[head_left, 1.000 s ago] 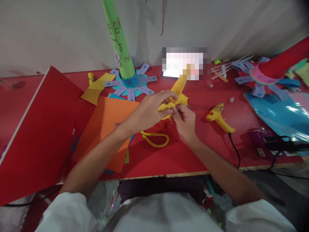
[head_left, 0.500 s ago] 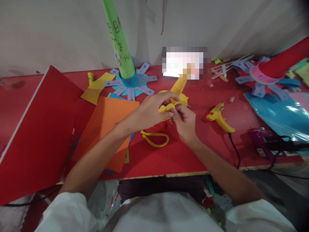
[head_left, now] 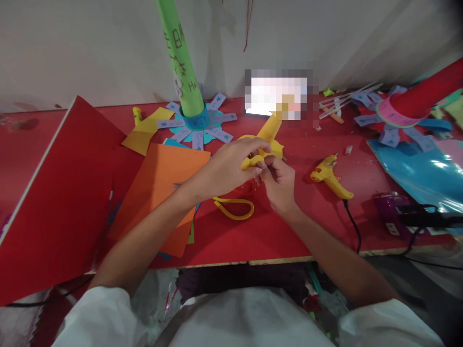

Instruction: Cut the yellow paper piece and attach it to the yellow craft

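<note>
A yellow paper craft (head_left: 270,132), a tube rising from a round frilled base, leans away from me in the middle of the table. My left hand (head_left: 237,161) curves over the near side of that base, thumb and fingers closed on its yellow paper edge. Close against it, my right hand (head_left: 280,183) pinches the same edge with thumb and forefinger. The fingertips of both hands almost meet, and they cover part of the paper. Just below them lie the yellow scissors handles (head_left: 235,209), beside something red and see-through.
A yellow hot glue gun (head_left: 331,176) with a black cord lies at right, near a purple power box (head_left: 392,217). Orange paper (head_left: 155,193) and a red folder (head_left: 68,202) are at left. A green paper tower (head_left: 184,67) stands behind; a blurred screen (head_left: 277,94) is against the wall.
The whole view has shifted very slightly. Both hands keep their hold on the yellow paper, with barely any movement of the fingers.
</note>
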`<state>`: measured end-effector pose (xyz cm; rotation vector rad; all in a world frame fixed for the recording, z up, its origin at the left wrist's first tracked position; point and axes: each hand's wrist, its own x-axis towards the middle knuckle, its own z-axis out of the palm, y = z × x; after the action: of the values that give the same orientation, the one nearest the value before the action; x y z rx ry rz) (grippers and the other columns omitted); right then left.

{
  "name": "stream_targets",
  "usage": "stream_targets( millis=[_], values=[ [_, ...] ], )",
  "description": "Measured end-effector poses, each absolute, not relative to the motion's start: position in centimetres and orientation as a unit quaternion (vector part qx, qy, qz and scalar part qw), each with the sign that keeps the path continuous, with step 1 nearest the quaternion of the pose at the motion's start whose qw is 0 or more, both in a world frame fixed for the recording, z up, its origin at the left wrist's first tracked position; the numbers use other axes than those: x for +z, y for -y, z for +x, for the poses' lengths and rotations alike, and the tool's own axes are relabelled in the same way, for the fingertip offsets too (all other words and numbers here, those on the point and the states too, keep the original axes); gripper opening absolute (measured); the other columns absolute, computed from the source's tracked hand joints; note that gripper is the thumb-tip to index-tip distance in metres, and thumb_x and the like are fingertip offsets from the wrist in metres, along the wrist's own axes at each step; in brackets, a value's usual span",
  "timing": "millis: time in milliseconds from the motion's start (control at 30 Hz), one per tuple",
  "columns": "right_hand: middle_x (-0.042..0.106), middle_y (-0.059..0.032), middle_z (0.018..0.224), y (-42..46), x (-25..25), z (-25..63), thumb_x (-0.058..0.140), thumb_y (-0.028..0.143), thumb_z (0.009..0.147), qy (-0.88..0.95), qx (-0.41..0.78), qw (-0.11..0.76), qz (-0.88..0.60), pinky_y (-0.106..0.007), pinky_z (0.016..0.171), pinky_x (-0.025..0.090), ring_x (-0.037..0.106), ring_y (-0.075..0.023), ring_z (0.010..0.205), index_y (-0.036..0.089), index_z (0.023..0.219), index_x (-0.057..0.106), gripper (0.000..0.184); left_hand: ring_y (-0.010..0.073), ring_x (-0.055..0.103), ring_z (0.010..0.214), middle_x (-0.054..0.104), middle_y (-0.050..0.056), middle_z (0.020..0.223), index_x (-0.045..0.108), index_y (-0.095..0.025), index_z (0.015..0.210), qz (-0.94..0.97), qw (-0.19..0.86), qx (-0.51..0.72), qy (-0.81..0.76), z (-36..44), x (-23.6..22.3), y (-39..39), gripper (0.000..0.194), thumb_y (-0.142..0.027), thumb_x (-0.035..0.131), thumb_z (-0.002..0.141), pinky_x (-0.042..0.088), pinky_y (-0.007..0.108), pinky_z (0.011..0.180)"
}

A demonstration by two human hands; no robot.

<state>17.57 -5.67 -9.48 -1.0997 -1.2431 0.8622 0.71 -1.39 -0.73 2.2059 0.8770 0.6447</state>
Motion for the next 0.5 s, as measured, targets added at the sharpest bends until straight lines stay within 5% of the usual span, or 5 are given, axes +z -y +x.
stream_targets(
  millis=[500],
  values=[
    [0.051,0.0061,0.064,5.77,-9.62,17.74,0.072,0.062,0.098,0.545,0.35,0.61,-0.456,-0.027,0.055,0.038,0.046,-0.0103,0.056,0.024,0.076,0.058,0.046,0.0216,0.068,0.11,0.075,0.007,0.127,0.067,-0.022,0.127,0.846,0.332,0.25,-0.334,0.83,-0.58,1.52,0.031,-0.019,0.065,0.096,0.052,0.036,0.096]
  ],
)
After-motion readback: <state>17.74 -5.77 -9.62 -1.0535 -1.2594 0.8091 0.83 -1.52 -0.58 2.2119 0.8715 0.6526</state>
